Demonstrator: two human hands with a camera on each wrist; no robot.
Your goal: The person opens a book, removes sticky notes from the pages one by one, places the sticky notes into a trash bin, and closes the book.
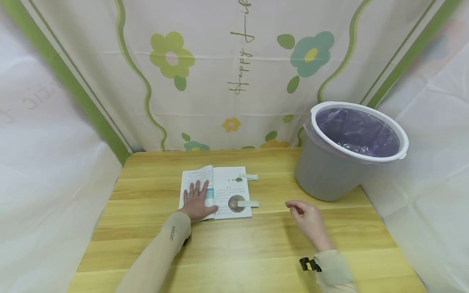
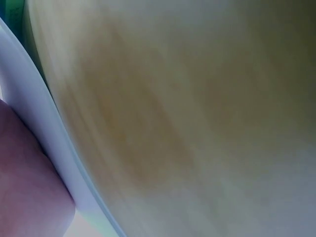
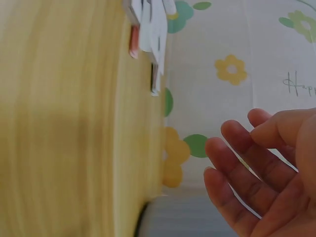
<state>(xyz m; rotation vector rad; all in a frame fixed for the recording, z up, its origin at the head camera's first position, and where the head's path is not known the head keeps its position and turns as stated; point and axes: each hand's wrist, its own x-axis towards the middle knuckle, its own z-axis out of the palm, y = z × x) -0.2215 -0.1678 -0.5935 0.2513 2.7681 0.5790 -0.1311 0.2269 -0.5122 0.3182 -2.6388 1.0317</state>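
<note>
An open book lies on the wooden table, with printed text and a round picture on its right page. My left hand rests flat on the left page, fingers spread, thumb reaching to the fold. Close up in the left wrist view are part of that hand and the pale curved edge of the book. Two pale strips stick out past the right page's edge. Over the table right of the book, my right hand has loosely bent fingers with nothing visible in them.
A grey bin with a white rim and a purplish plastic liner stands at the table's back right. Behind the table hangs a flower-printed curtain, and pale fabric also covers both sides.
</note>
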